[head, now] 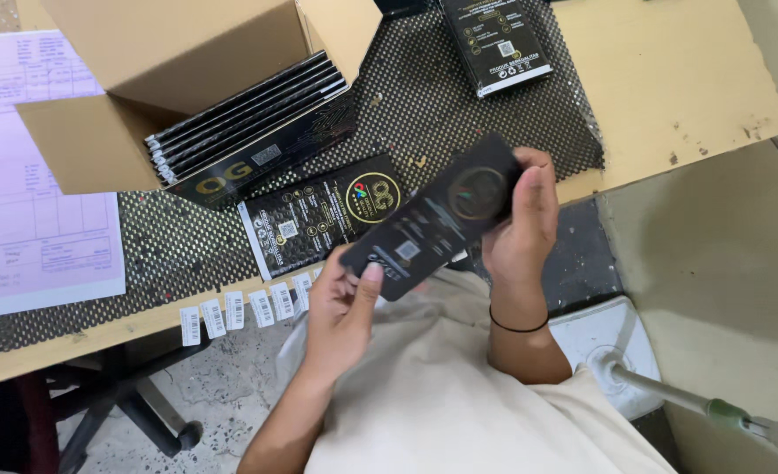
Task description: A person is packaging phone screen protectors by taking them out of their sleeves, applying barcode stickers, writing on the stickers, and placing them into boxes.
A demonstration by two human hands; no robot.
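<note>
Paper: far left, flat on table.
Carton: tipped open, black boxes stacked inside.
Labels: row stuck along near edge, in reach.
Left hand: pinches box low end.
Right hand: wraps top end, held above lap, face up.

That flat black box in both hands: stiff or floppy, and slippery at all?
The flat black box probably stays stiff: it spans between the left hand and right hand without sagging. Likely light, since fingertips alone carry it. Its glossy print may be somewhat slippery. Being flat, it should not roll.
</note>
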